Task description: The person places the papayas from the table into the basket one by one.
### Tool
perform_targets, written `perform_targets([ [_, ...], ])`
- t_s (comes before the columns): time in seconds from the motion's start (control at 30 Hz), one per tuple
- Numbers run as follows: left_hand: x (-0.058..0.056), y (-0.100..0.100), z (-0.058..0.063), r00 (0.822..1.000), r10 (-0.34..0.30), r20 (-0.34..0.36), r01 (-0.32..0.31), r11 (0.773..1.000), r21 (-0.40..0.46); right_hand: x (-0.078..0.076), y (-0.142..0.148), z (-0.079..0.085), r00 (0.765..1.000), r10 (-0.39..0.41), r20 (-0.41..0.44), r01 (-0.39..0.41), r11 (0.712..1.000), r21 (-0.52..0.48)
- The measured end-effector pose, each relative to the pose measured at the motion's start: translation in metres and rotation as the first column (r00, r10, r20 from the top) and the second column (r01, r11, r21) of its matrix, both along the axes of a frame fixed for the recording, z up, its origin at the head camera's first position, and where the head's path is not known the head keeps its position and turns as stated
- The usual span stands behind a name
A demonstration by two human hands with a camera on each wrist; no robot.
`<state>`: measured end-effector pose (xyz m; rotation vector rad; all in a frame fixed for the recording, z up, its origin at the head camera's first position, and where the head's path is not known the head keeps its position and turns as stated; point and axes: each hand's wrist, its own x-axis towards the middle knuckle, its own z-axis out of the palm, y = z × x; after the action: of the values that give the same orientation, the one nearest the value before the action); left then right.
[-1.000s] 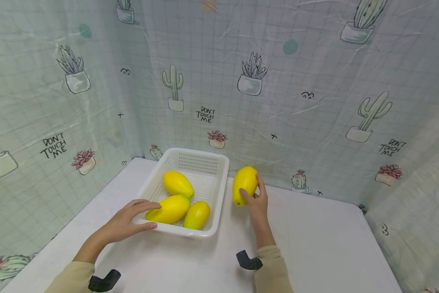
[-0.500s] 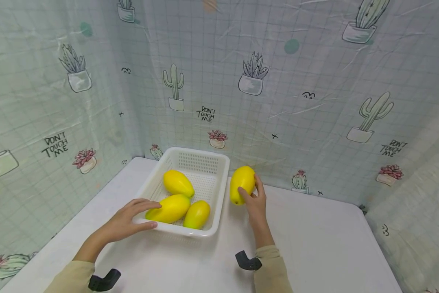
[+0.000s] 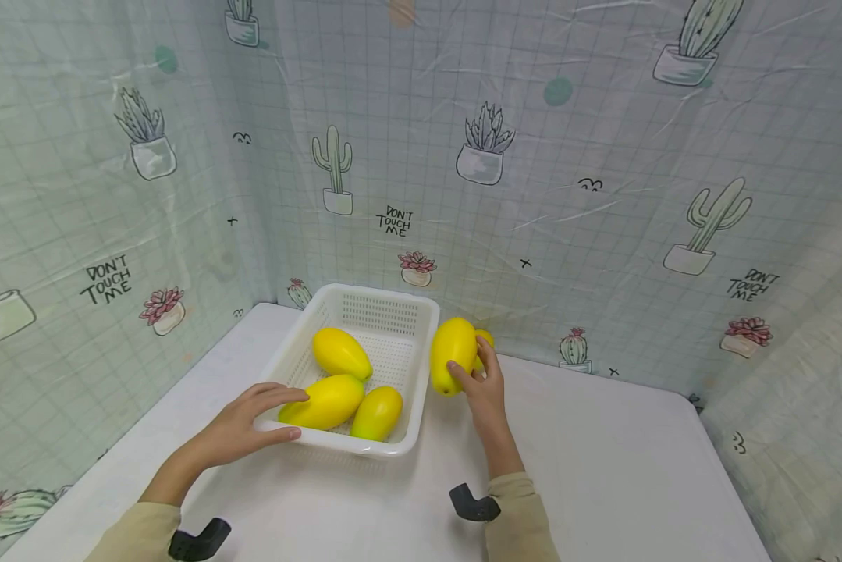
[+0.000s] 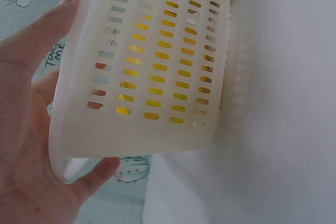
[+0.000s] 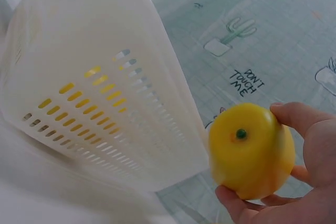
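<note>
My right hand (image 3: 487, 390) holds a large yellow mango (image 3: 453, 355) just outside the basket's right wall, thumb on the near side and fingers on the far side. The right wrist view shows that mango (image 5: 249, 148) end-on, with a small green stem nub. Partly hidden behind it is another yellow mango (image 3: 485, 349). Three yellow mangoes with greenish ends lie in the white perforated basket (image 3: 428, 343), one of them (image 3: 341, 351) toward the back. My left hand (image 3: 241, 421) grips the basket's near-left corner, its fingers reaching over the rim (image 4: 63, 103) and partly covering the left mango (image 3: 329, 402).
The basket stands on a white-covered table (image 3: 603, 468), at its back left. A curtain (image 3: 533, 195) printed with cacti hangs close behind the table and along its left side. Black curved pieces (image 3: 474, 503) are worn at both wrists.
My right hand has moved left with its mango, up to the basket's right wall. This uncovers part of another mango behind it. The left hand and basket have stayed put.
</note>
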<state>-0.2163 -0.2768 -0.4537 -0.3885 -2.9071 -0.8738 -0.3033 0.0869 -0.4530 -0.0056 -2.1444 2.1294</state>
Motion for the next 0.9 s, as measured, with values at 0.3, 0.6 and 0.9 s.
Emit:
perform_targets([
  [0.3,-0.0003,0.0001,-0.0001,1.0,-0.001,-0.002,0.001,1.0,-0.007,-0.0003,-0.0015,-0.0021,0.998,0.041,-0.052,-0.043,0.998,-0.042],
  [0.6,0.0006,0.0008,0.0017,1.0,-0.002,0.0,0.002,1.0,-0.001,0.0006,-0.0003,-0.0007,0.991,0.091,-0.101,-0.097,0.994,-0.053],
  [0.9,0.0004,0.0004,0.0016,1.0,-0.005,0.008,0.005,1.0,0.0,-0.0002,0.001,0.0001,0.987,0.109,-0.117,-0.118,0.991,-0.066],
])
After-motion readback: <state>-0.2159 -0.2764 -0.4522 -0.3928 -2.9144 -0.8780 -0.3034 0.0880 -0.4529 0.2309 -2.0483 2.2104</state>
